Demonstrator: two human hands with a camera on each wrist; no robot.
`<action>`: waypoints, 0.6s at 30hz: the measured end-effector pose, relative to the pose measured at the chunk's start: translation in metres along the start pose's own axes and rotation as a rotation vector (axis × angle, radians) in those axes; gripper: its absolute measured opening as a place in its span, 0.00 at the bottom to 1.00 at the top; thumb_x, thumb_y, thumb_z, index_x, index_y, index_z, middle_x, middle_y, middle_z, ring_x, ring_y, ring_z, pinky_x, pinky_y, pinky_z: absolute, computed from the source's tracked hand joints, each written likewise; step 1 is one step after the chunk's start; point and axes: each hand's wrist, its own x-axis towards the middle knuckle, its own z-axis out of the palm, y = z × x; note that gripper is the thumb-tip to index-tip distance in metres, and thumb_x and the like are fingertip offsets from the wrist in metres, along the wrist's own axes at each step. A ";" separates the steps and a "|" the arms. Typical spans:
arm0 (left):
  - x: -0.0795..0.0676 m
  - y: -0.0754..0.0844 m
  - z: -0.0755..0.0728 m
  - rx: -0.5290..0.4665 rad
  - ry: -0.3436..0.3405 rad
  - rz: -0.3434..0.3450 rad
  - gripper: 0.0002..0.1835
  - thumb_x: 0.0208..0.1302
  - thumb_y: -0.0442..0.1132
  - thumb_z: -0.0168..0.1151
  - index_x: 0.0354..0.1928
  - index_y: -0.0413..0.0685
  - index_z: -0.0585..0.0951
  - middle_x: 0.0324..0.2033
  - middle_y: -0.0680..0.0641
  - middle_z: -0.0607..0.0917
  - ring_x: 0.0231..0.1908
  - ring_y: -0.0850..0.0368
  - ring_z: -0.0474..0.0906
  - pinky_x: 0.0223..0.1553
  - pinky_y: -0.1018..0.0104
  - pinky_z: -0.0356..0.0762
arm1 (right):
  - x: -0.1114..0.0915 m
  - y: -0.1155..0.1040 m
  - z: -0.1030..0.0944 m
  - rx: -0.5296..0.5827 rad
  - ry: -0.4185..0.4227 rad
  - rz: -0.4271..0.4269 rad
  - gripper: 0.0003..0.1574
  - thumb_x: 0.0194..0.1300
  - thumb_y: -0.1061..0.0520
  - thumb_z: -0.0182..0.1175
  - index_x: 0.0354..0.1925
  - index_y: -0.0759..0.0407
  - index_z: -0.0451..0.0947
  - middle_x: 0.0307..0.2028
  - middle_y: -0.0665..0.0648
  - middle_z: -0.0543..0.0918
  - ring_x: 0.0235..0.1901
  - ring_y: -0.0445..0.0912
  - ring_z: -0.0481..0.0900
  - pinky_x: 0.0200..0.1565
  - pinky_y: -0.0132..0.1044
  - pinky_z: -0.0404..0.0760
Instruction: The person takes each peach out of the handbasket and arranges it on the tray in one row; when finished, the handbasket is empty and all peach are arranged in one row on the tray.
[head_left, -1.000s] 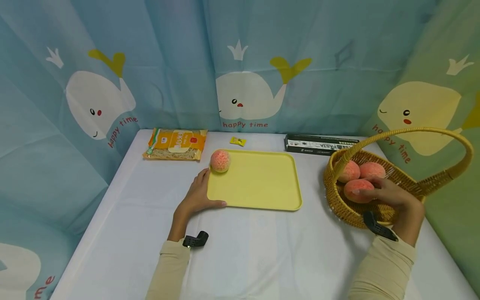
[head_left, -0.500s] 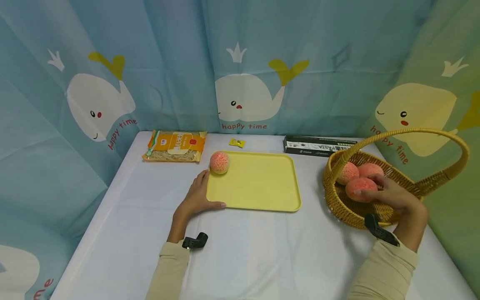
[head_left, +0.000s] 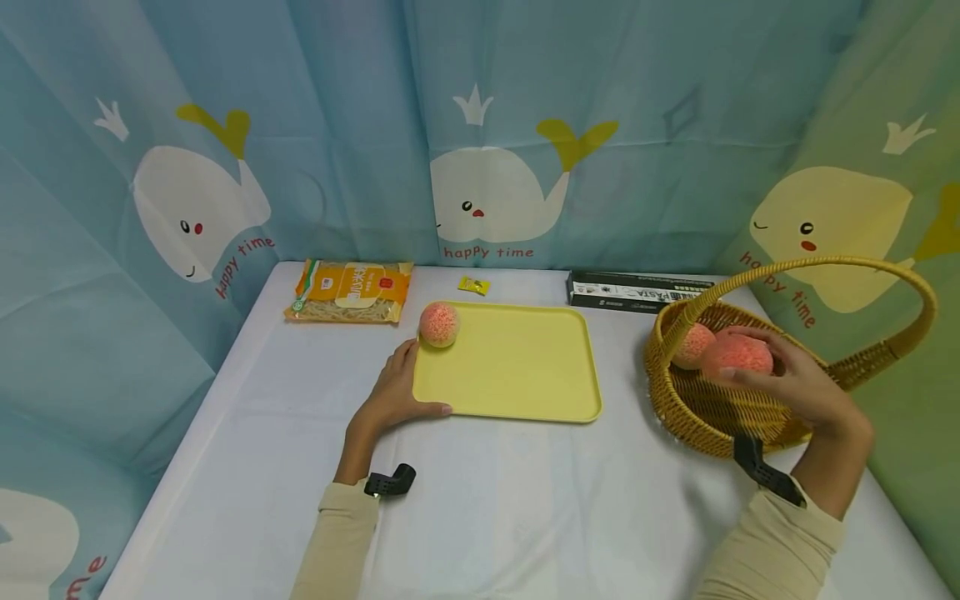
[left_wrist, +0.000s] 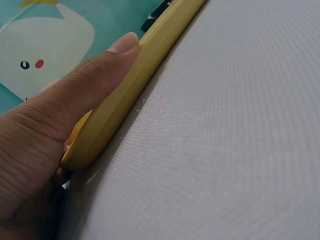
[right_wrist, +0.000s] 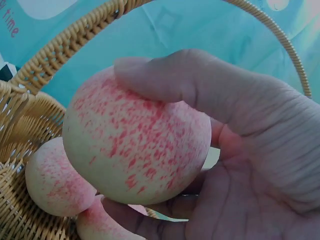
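Over the golden-brown woven wicker basket (head_left: 678, 422), I have the right hand (head_left: 806, 387) clasping a round, pink-speckled cream peach (head_left: 741, 355) between thumb and fingers, while the left hand (head_left: 396, 392) grips the near left corner of the shallow yellow rectangular tray (head_left: 517, 367).

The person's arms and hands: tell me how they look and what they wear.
The long beige cloth left sleeve and right sleeve look plain. At their ends sit a bent black left-wrist device and curved black right-wrist device. The left hand and right hand are ungloved.
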 end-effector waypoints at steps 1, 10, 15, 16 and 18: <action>0.000 0.000 0.000 -0.001 0.001 0.001 0.70 0.38 0.65 0.77 0.77 0.49 0.46 0.74 0.42 0.51 0.72 0.44 0.52 0.69 0.42 0.57 | -0.001 -0.001 0.000 -0.007 0.009 -0.004 0.32 0.67 0.68 0.56 0.66 0.56 0.60 0.49 0.37 0.75 0.44 0.28 0.78 0.39 0.24 0.79; 0.000 0.001 -0.001 -0.002 0.003 0.000 0.70 0.38 0.64 0.78 0.78 0.48 0.46 0.74 0.42 0.51 0.72 0.43 0.53 0.69 0.43 0.57 | -0.007 -0.008 0.003 0.022 0.029 -0.028 0.36 0.66 0.72 0.55 0.70 0.62 0.59 0.48 0.42 0.80 0.41 0.33 0.82 0.38 0.27 0.81; 0.000 0.002 -0.001 -0.005 -0.002 0.002 0.70 0.38 0.64 0.78 0.78 0.48 0.46 0.74 0.42 0.50 0.72 0.43 0.52 0.69 0.42 0.57 | -0.008 -0.009 0.006 0.120 -0.006 -0.080 0.37 0.66 0.74 0.53 0.71 0.65 0.57 0.56 0.48 0.74 0.45 0.33 0.81 0.41 0.26 0.80; 0.000 0.002 -0.001 -0.003 -0.003 0.002 0.70 0.38 0.64 0.78 0.77 0.48 0.46 0.74 0.42 0.50 0.72 0.43 0.52 0.69 0.42 0.57 | -0.007 -0.009 0.007 0.143 -0.010 -0.083 0.37 0.66 0.75 0.52 0.71 0.66 0.56 0.57 0.49 0.74 0.46 0.33 0.81 0.41 0.26 0.80; 0.000 0.002 -0.001 -0.001 -0.001 0.005 0.69 0.39 0.64 0.78 0.77 0.48 0.46 0.74 0.42 0.51 0.72 0.43 0.52 0.69 0.42 0.57 | -0.007 -0.010 0.008 0.200 -0.009 -0.085 0.37 0.65 0.76 0.52 0.70 0.66 0.56 0.56 0.50 0.75 0.46 0.33 0.81 0.41 0.26 0.80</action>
